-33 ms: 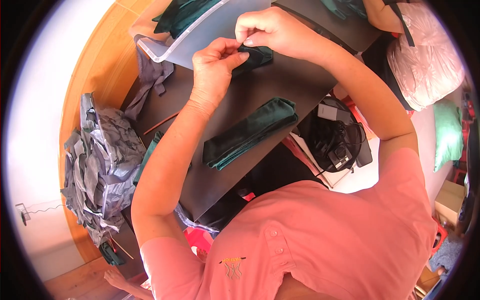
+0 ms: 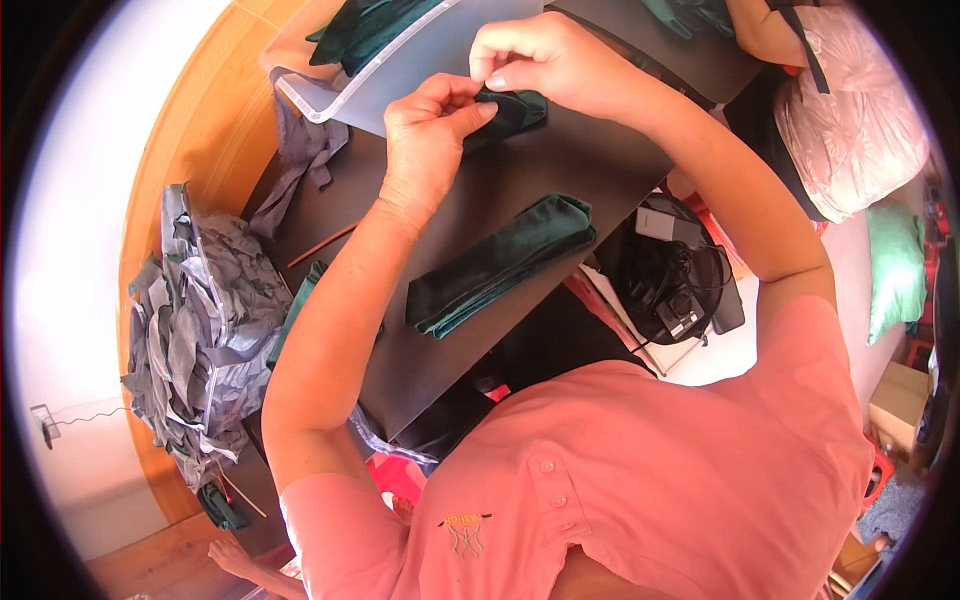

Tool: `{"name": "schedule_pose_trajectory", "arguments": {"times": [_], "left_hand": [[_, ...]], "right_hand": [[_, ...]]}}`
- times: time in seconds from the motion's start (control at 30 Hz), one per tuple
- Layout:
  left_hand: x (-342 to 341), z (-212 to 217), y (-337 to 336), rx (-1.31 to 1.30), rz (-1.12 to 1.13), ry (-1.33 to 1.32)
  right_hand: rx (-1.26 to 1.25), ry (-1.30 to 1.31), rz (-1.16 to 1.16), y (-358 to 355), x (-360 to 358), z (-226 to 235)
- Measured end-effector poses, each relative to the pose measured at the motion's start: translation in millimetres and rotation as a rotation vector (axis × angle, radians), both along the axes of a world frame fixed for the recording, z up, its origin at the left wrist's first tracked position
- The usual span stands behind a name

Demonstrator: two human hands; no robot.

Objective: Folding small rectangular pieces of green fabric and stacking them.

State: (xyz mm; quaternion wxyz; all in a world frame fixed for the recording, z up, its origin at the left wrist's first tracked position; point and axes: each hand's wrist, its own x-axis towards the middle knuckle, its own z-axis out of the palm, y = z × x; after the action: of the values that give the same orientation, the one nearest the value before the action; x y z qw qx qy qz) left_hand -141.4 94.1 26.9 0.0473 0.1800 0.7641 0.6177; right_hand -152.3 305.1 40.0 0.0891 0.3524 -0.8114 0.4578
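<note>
Clear bin point(image 2: 400, 75) apparently holds green cloth point(image 2: 365, 30)

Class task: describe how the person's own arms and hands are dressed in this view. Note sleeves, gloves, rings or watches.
Both forearms are bare. The left hand and right hand wear no gloves, and no ring or watch shows. The person wears a pink short-sleeved polo shirt with buttons at the front; its sleeves end at the upper arms.

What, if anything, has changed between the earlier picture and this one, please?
Nothing visibly changed. The left hand and right hand pinch the small dark green cloth as before, and the folded green cloth lies in the same place on the black table.
</note>
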Motion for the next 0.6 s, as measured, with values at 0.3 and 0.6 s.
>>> {"name": "schedule_pose_trajectory", "arguments": {"times": [0.3, 0.6], "left_hand": [[13, 23, -8, 0.003, 0.15, 0.092], [42, 68, -24, 0.106, 0.098, 0.232]], "right_hand": [[0.041, -0.007, -0.126, -24, 24, 37], [-0.042, 0.059, -0.068, -49, 38, 95]]}}
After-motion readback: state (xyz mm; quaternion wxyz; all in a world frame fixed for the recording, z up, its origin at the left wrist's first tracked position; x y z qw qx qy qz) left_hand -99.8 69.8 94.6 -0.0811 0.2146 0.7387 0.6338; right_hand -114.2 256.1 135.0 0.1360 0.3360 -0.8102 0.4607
